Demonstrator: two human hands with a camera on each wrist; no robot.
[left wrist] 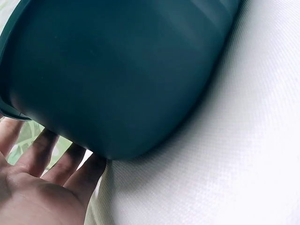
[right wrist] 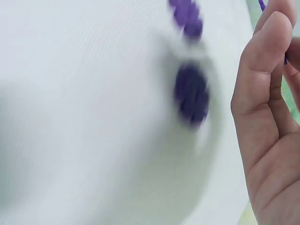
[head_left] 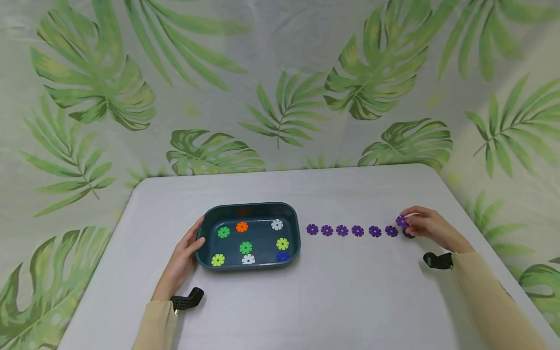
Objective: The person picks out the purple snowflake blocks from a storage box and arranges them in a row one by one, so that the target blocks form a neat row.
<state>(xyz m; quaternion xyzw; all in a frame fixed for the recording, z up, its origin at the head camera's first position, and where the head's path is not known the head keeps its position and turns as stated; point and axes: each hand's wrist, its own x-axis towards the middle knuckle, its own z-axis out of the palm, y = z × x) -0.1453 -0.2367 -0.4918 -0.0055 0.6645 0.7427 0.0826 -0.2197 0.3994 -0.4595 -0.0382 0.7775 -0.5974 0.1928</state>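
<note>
My left hand [head_left: 183, 255] grips the left end of a dark teal tray [head_left: 247, 267], its thumb over the rim. In the left wrist view its fingers [left wrist: 89, 176] lie against the tray's outer wall [left wrist: 117, 84]. Between thumb and fingertips, my right hand [head_left: 430, 227] pinches a purple notched disc [head_left: 401, 221], mostly hidden behind the fingers in the right wrist view. Just below it, another purple disc [right wrist: 191, 93] lies on the cloth, the last in a row of purple discs [head_left: 342, 231] stretching right from the tray.
Inside the tray lie several loose discs: green [head_left: 245, 248], orange [head_left: 242, 227], white [head_left: 277, 224], yellow-green [head_left: 218, 259] and blue [head_left: 282, 256]. A white cloth covers the table [head_left: 306, 306]. Leaf-patterned curtains [head_left: 280, 112] stand behind and beside it.
</note>
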